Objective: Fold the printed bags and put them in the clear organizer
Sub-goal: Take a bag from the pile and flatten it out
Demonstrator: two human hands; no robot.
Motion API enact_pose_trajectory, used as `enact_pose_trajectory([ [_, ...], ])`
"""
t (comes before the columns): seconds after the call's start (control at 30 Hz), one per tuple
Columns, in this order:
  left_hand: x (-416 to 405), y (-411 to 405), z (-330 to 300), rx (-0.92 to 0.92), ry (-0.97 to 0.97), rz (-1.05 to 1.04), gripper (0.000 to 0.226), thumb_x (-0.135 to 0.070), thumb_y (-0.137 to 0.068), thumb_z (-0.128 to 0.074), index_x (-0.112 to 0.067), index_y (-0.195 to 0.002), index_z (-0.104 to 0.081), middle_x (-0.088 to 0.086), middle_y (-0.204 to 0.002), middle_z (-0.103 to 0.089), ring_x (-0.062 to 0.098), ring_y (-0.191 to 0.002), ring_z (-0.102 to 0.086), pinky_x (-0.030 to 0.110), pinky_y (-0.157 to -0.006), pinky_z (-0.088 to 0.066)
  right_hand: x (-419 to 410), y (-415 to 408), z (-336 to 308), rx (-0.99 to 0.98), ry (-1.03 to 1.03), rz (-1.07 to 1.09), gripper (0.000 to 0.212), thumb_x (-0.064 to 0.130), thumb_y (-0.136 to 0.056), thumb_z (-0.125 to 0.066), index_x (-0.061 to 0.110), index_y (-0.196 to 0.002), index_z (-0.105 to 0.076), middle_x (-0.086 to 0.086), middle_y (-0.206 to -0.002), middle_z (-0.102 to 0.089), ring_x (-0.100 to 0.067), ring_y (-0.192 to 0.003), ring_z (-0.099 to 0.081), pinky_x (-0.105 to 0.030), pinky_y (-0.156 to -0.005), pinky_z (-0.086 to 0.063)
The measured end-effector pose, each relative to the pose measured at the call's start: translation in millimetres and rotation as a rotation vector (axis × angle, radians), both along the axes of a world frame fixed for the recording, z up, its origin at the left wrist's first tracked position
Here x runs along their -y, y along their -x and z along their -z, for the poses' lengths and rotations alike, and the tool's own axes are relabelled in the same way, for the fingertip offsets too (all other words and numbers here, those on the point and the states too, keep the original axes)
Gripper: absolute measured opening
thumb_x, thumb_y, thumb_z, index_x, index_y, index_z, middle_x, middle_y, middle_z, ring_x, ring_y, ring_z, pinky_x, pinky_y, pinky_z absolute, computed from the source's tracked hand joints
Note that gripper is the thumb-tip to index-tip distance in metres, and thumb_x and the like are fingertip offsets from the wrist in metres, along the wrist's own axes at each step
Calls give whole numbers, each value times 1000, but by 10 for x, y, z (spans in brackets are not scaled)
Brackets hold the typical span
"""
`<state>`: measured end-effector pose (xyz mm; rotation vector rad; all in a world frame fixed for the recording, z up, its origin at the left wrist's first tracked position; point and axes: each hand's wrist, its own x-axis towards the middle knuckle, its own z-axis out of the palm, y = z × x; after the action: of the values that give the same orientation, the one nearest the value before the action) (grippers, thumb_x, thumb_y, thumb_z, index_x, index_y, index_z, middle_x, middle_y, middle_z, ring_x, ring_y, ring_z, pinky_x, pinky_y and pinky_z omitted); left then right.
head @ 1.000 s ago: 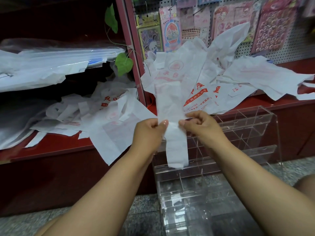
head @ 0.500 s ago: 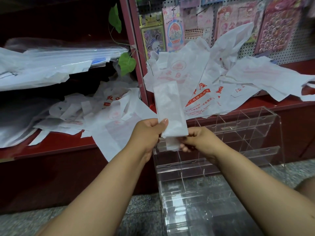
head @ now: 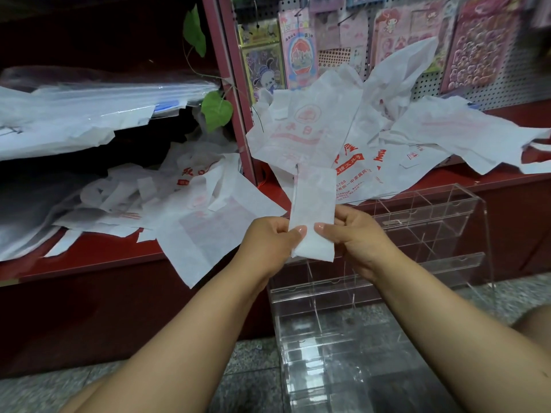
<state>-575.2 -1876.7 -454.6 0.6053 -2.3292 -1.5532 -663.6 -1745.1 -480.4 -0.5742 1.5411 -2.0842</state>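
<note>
A dark red shelf unit point(head: 89, 257) fills the far side of the scene, with a red post point(head: 229, 84) dividing it into a left bay and a right bay. In the left bay lies a stack of clear plastic sheets point(head: 89, 105), and below it a heap of loose printed bags point(head: 167, 204) spreads over the red ledge, some hanging over its near edge. In the right bay a bigger pile of white bags with red print point(head: 372, 144) covers the ledge, and behind it a pegboard point(head: 492, 93) carries pink sticker packs point(head: 483, 40). A green vine leaf point(head: 216, 110) hangs beside the post.

The clear organizer point(head: 417, 234) stands on the grey speckled floor point(head: 247, 368), near and right, against the shelf front. Its compartments are open toward the viewer; I cannot tell whether anything lies inside them.

The folded bag point(head: 313, 213) is a narrow white strip held in the air, above and in front of the organizer's left part. Its long axis runs near to far, almost upright, with the far end tilted a little right. The left hand point(head: 269, 242) pinches its near left edge with thumb over curled fingers, and the right hand point(head: 354, 236) pinches the near right edge in the same way. The thumbs nearly meet on the strip.
</note>
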Motion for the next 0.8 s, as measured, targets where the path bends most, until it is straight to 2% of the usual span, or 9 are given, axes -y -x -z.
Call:
enact_pose_trajectory([
  [0.13, 82, -11, -22, 91, 64, -90, 27, -38, -85, -72, -18, -101, -63, -5, -90, -63, 10, -78, -61, 27, -68, -49, -33, 48, -28, -208, -105, 114, 62, -4, -81, -68, 19, -135, -49, -9, -99, -74, -24, -94, -71, -42, -82, -57],
  [0.2, 113, -33, -97, 164, -100, -25, 27, -37, -87, -71, -13, -99, -67, -4, -69, -60, 6, -53, -51, 19, -48, -37, -32, 52, -34, -314, -169, 146, 69, -1, -78, -72, 24, -137, -46, -8, -93, -75, -24, -89, -72, -44, -82, -57],
  [0.27, 100, -60, -163, 207, -345, 18, 24, -33, -89, -69, -10, -88, -65, -3, -51, -49, 5, -39, -36, 16, -40, -23, -9, 38, -36, -380, -198, 153, 73, 0, -76, -74, 32, -135, -47, -8, -87, -74, -29, -86, -70, -45, -81, -57],
  [0.37, 78, -54, -184, 150, -611, 4, 24, -27, -89, -69, -16, -73, -55, -5, -49, -50, 2, -37, -36, 12, -35, -22, 20, 11, -27, -459, -227, 125, 74, 1, -74, -76, 44, -127, -47, 1, -73, -71, -22, -73, -65, -35, -74, -53],
  [0.43, 53, -47, -190, 83, -673, -18, 21, -23, -91, -67, -15, -75, -56, -5, -50, -56, 1, -37, -41, 11, -33, -26, 27, -19, -30, -473, -235, 112, 71, 3, -75, -76, 37, -131, -49, 3, -70, -69, -11, -70, -63, -25, -68, -50],
  [0.5, 37, -41, -192, 10, -646, -26, 19, -22, -93, -65, -13, -77, -58, -3, -53, -62, 1, -38, -45, 11, -34, -29, 33, -22, -24, -505, -299, 172, 62, 11, -76, -77, 29, -130, -53, 3, -71, -67, -2, -66, -61, -17, -64, -47],
  [0.6, 36, -36, -180, -60, -512, -9, 21, -23, -94, -62, -10, -78, -62, -2, -60, -67, 2, -43, -49, 13, -38, -33, 6, -3, -70, -500, -404, 230, 37, 29, -78, -77, 24, -111, -62, 7, -58, -52, -4, -50, -46, -18, -53, -37],
  [0.73, 5, -39, -158, -113, -370, 45, 17, -17, -96, -59, -10, -83, -68, -1, -67, -70, 7, -54, -56, 16, -44, -39, -48, -33, -164, -140, -99, 18, 9, 21, -88, -65, 13, -91, -64, 3, -51, -56, -7, -43, -47, -17, -40, -35],
  [0.8, 2, -38, -154, -157, -317, 72, 14, -15, -95, -60, -10, -88, -72, 2, -77, -73, 12, -67, -62, 19, -52, -46, -52, -45, -183, -111, -18, 15, 10, 14, -88, -63, 8, -80, -63, -5, -58, -64, -10, -48, -56, -16, -42, -41],
])
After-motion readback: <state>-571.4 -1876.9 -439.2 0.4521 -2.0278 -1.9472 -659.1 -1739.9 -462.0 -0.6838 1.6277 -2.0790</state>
